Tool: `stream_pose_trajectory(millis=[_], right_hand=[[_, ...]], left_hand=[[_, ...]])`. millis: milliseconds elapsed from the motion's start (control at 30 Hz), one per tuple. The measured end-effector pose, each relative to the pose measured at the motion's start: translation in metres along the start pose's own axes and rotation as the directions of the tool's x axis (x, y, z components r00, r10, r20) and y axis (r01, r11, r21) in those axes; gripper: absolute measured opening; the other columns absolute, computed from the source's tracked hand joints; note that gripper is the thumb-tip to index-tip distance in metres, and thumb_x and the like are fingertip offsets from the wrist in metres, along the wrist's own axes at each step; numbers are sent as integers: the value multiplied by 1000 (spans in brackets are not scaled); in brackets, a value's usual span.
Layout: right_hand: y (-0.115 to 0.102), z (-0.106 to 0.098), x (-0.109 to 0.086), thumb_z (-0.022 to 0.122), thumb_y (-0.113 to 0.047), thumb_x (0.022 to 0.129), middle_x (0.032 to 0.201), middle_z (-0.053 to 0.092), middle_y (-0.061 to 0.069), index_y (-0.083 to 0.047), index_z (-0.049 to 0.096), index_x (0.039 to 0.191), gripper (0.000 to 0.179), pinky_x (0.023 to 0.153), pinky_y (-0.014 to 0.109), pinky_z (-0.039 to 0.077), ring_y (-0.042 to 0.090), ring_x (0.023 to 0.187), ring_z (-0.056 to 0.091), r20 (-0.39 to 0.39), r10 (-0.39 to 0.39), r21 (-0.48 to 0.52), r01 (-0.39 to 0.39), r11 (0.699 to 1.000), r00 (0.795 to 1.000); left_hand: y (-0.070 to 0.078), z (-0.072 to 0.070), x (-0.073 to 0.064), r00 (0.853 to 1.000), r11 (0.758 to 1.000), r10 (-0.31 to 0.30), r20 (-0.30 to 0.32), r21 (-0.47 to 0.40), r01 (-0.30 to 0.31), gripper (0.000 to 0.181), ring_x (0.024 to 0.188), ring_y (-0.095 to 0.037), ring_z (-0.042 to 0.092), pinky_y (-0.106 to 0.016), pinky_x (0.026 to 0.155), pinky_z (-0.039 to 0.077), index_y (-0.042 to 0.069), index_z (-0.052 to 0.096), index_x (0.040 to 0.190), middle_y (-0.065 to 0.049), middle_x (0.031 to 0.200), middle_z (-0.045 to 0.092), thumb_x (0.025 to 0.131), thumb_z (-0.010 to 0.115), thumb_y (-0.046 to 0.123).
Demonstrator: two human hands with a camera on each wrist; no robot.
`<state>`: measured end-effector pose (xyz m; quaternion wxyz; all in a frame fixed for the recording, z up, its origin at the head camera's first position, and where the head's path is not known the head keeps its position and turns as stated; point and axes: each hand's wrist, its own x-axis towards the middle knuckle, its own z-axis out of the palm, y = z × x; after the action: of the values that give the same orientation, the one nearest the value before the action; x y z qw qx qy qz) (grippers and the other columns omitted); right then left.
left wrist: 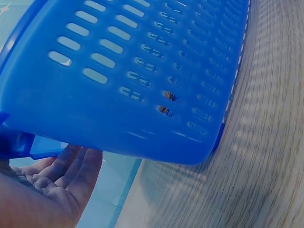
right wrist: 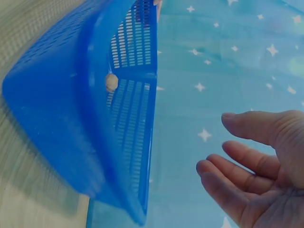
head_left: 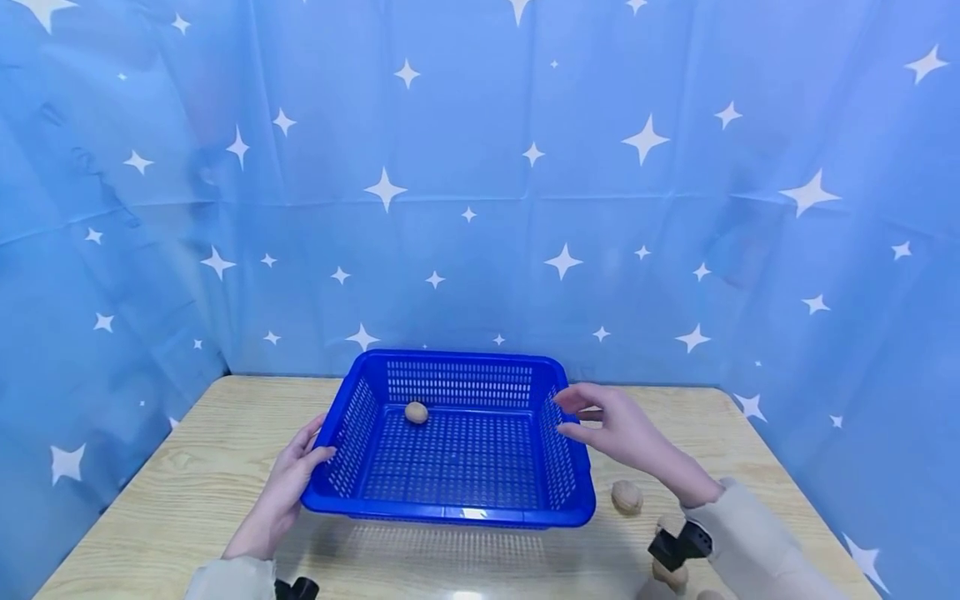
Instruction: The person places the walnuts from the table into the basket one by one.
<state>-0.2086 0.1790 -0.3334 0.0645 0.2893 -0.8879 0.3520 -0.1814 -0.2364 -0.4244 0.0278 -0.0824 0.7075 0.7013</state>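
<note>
A blue plastic basket (head_left: 457, 510) with slotted walls stands over the table, tilted toward me, its shadow falling on the wood below the near side. One walnut (head_left: 416, 412) lies inside, toward the back left. My left hand (head_left: 283, 487) grips the basket's left rim, thumb on top and fingers underneath; the left wrist view shows those fingers (left wrist: 88, 173) under the rim. At the right rim, my right hand (head_left: 618, 425) is held with its fingers loosely bent and apart. The right wrist view shows a gap between this hand (right wrist: 259, 171) and the basket, with nothing in the fingers.
Several more walnuts lie on the wooden table (head_left: 180, 475) right of the basket, the nearest walnut (head_left: 627, 497) below my right hand. Others are partly hidden by the right wrist camera (head_left: 678, 546). A blue curtain (head_left: 465, 275) with white stars surrounds the table at the back and sides.
</note>
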Motion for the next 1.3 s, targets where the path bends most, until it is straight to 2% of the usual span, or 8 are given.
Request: stream_pose_trajectory(millis=[267, 467, 600, 833, 1000, 1100, 1300], right_hand=[[18, -10, -25, 70, -1, 80, 100, 66, 10, 0, 64, 104, 24, 76, 36, 52, 28, 91, 62, -98, -15, 12, 16, 1000, 995], [34, -15, -43, 71, -1, 80, 98, 66, 9, 0, 64, 102, 23, 74, 36, 53, 21, 88, 63, -125, 1, 18, 2, 1000, 992], [46, -17, -56, 71, -2, 80, 96, 66, 8, 0, 64, 101, 23, 72, 32, 53, 16, 87, 63, -134, 40, 19, -38, 999, 990], [66, -18, -76, 70, 0, 80, 95, 66, 9, 2, 64, 101, 22, 69, 26, 52, 7, 82, 62, -127, 100, 33, -96, 995, 987], [82, -16, -91, 71, -3, 80, 93, 66, 9, 2, 64, 100, 22, 66, 24, 52, 14, 80, 63, -121, 130, 29, -128, 991, 984], [92, -13, -100, 72, -2, 78, 93, 66, 12, 2, 64, 99, 23, 66, 24, 52, 12, 80, 63, -120, 150, 17, -149, 989, 981], [112, -9, -116, 73, -1, 77, 93, 64, 18, 7, 62, 100, 27, 66, 26, 52, 7, 80, 62, -30, 159, 2, -159, 987, 987]], left_hand=[[2, -1, -1, 1000, 1000, -15, -3, 14, 15, 65, 96, -3, 52, -22, 80, 42, 10, 14, 151, -17, 149, 28, 94, 47, 11], [2, -1, -2, 1000, 1000, -14, -1, 25, 14, 65, 98, -5, 51, -23, 81, 42, 11, 14, 151, -17, 149, 28, 95, 47, 12], [2, -1, -1, 1000, 1000, -16, 0, 20, 16, 65, 97, -4, 51, -23, 81, 42, 11, 14, 151, -17, 149, 28, 95, 47, 12], [2, -1, -1, 1000, 1000, -25, 0, 12, 25, 65, 97, -5, 52, -24, 80, 43, 12, 15, 151, -17, 149, 28, 95, 47, 12], [2, -1, -1, 1000, 1000, -24, 1, 8, 24, 65, 96, -5, 52, -24, 80, 43, 12, 14, 151, -16, 149, 28, 95, 47, 12], [2, -1, -1, 1000, 1000, -20, 3, 5, 20, 65, 96, -5, 52, -24, 80, 43, 12, 14, 151, -17, 149, 28, 95, 47, 12], [2, -1, -1, 1000, 1000, -19, 6, -2, 20, 65, 96, -6, 53, -24, 79, 44, 12, 14, 151, -16, 149, 28, 95, 47, 11]])
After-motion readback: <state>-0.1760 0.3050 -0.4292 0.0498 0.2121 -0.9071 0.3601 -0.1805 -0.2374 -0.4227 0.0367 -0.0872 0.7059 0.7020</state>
